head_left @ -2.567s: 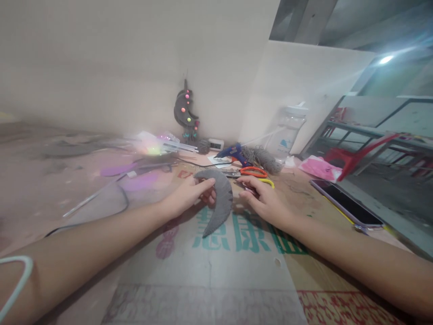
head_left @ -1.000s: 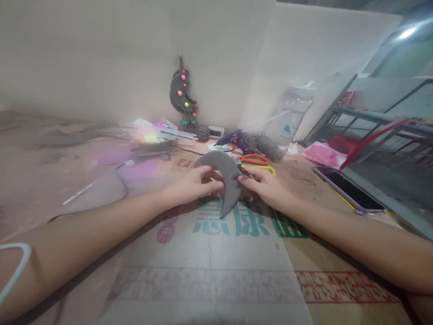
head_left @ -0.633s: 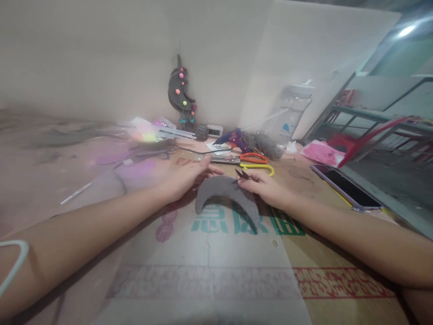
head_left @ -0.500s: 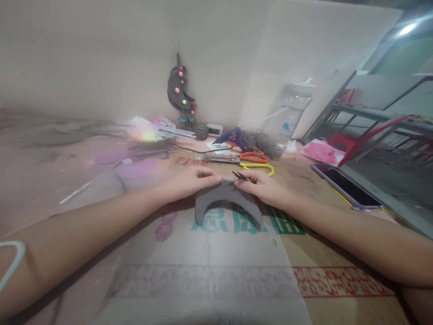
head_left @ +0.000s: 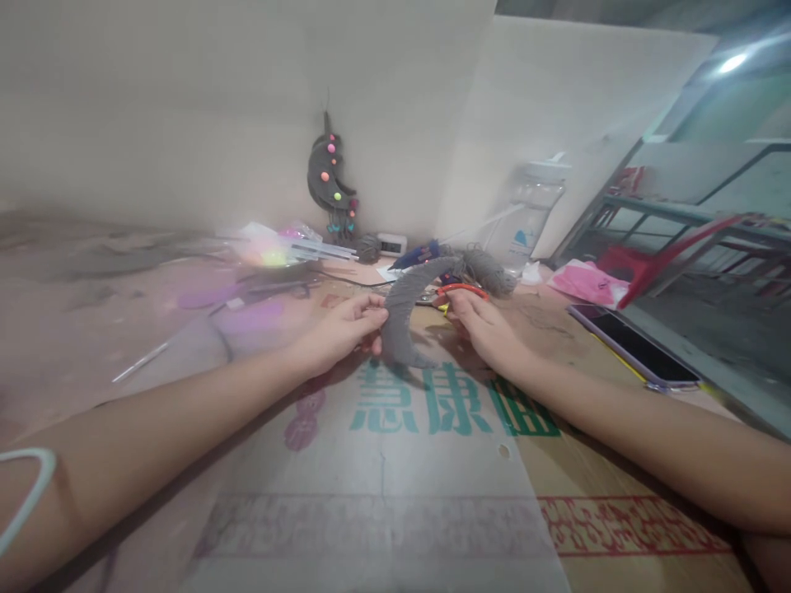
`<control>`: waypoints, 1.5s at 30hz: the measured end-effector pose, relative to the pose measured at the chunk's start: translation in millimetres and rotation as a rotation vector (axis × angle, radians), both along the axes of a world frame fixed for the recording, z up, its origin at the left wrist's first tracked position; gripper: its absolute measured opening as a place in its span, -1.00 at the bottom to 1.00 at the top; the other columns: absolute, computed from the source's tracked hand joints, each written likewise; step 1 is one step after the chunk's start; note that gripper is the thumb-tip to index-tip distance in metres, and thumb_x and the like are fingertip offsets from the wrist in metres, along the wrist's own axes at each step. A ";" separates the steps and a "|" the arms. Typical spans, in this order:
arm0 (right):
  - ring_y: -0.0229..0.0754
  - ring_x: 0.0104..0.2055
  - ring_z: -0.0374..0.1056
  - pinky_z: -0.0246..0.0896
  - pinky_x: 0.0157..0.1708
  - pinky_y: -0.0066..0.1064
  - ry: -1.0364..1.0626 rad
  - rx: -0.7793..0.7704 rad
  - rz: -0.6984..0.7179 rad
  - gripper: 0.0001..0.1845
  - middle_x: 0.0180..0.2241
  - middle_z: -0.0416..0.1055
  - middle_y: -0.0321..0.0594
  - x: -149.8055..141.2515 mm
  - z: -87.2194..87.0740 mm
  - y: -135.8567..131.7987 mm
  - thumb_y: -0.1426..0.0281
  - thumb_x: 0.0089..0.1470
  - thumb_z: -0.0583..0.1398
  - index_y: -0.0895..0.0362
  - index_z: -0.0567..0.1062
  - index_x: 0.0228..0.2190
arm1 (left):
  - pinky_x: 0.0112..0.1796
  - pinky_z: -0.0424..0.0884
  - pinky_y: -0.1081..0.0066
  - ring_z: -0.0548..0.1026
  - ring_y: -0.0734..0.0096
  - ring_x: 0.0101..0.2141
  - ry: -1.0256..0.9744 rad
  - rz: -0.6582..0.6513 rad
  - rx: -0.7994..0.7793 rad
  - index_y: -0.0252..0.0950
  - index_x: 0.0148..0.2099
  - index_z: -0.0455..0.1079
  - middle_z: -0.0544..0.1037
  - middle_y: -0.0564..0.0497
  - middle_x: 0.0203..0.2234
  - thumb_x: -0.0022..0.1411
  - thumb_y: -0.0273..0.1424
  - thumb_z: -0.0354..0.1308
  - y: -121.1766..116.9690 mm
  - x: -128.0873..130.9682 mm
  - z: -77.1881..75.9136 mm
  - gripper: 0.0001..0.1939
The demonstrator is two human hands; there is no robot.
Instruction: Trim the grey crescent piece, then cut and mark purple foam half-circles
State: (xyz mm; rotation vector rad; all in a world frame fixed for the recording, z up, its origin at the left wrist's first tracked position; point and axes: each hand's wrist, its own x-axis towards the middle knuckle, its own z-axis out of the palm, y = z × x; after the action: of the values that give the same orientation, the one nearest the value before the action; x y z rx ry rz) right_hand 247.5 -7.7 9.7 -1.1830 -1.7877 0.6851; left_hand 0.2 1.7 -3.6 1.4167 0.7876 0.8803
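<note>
Crescent (head_left: 400, 317) turned upright over cardboard (head_left: 395, 473) — left hand (head_left: 343, 333) pinches it; right hand (head_left: 485, 329) — grip unclear.

reads "慧康" in large green characters (head_left: 454, 397) printed on the cardboard (head_left: 556, 473). continues to the right with a pale character in a green block (head_left: 532, 413), partly covered, unclear. shows pale marks in a gourd-shaped purple print (head_left: 304, 420), too blurred to read. carries a blue logo (head_left: 523, 237) with tiny illegible lettering on the clear bottle (head_left: 536, 216). includes an unreadable display on the small white device (head_left: 402, 240).
</note>
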 end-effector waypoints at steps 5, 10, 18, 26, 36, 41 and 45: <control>-0.09 -0.15 0.39 0.26 -0.13 -0.30 -0.215 0.219 0.011 -0.56 -0.19 0.50 -0.12 -2.2 4.4 -13.1 0.06 0.33 -0.01 0.12 0.46 -0.12 | -0.47 0.26 0.54 0.39 0.54 -0.57 -0.033 -0.018 -0.004 -0.26 -0.06 0.26 0.43 0.15 -0.59 0.20 -0.13 0.28 -0.7 1.4 3.0 -0.58; -0.07 -0.12 0.42 0.28 -0.13 -0.30 -0.244 0.227 0.113 -0.70 -0.16 0.53 -0.11 -5.2 7.7 -18.1 0.21 0.29 0.06 0.12 0.45 -0.12 | -0.49 0.25 0.53 0.43 0.51 -0.55 0.064 -0.085 0.056 -0.28 -0.02 0.27 0.48 0.12 -0.57 0.24 -0.16 0.23 -3.0 2.6 5.0 -0.61; -0.14 -0.27 0.39 0.27 -0.25 -0.35 -0.294 0.214 0.161 -0.75 -0.29 0.51 -0.18 -6.5 7.8 -17.2 0.24 0.27 0.08 0.13 0.46 -0.20 | -0.52 0.26 0.52 0.36 0.54 -0.54 0.182 -0.104 0.170 -0.29 -0.15 0.39 0.43 0.12 -0.48 0.20 -0.08 0.23 -3.9 7.8 7.2 -0.63; -0.05 -0.17 0.46 0.36 -0.16 -0.22 -0.356 0.330 0.100 -0.69 -0.17 0.57 -0.11 -1.7 1.4 -14.1 0.27 0.24 0.12 0.11 0.50 -0.05 | -0.55 0.25 0.52 0.35 0.57 -0.59 0.146 -0.096 0.146 -0.31 -0.18 0.35 0.40 0.13 -0.51 0.21 -0.07 0.24 -3.6 4.4 7.5 -0.61; -0.05 -0.08 0.50 0.38 -0.11 -0.25 -0.529 0.445 0.181 -0.65 -0.08 0.58 -0.08 5.9 5.3 -12.3 0.28 0.29 0.09 0.09 0.52 0.02 | -0.57 0.22 0.52 0.42 0.54 -0.59 0.173 -0.092 0.127 -0.30 -0.11 0.35 0.46 0.10 -0.49 0.21 -0.06 0.23 -2.6 2.0 6.7 -0.58; -0.02 -0.07 0.50 0.39 -0.09 -0.22 -0.533 0.464 0.152 -0.65 -0.07 0.58 -0.03 6.3 3.2 -10.8 0.26 0.30 0.10 0.13 0.54 -0.01 | -0.54 0.25 0.51 0.42 0.53 -0.57 0.168 -0.121 0.126 -0.32 -0.09 0.36 0.47 0.09 -0.50 0.23 -0.07 0.23 -1.3 2.2 5.4 -0.58; -0.03 -0.04 0.50 0.38 -0.06 -0.24 -0.557 0.500 0.170 -0.66 -0.06 0.58 -0.06 6.0 3.0 -11.3 0.27 0.30 0.09 0.11 0.53 -0.01 | -0.55 0.24 0.51 0.40 0.54 -0.59 0.140 -0.151 0.111 -0.31 -0.07 0.36 0.46 0.11 -0.54 0.20 -0.07 0.25 -2.4 2.9 6.6 -0.57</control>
State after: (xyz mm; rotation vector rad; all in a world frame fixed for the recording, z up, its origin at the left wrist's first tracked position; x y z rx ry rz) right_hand 253.5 -19.0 12.7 -0.9298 -2.3605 -0.0357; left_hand 3.0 -0.7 3.0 1.6274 0.7343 0.7231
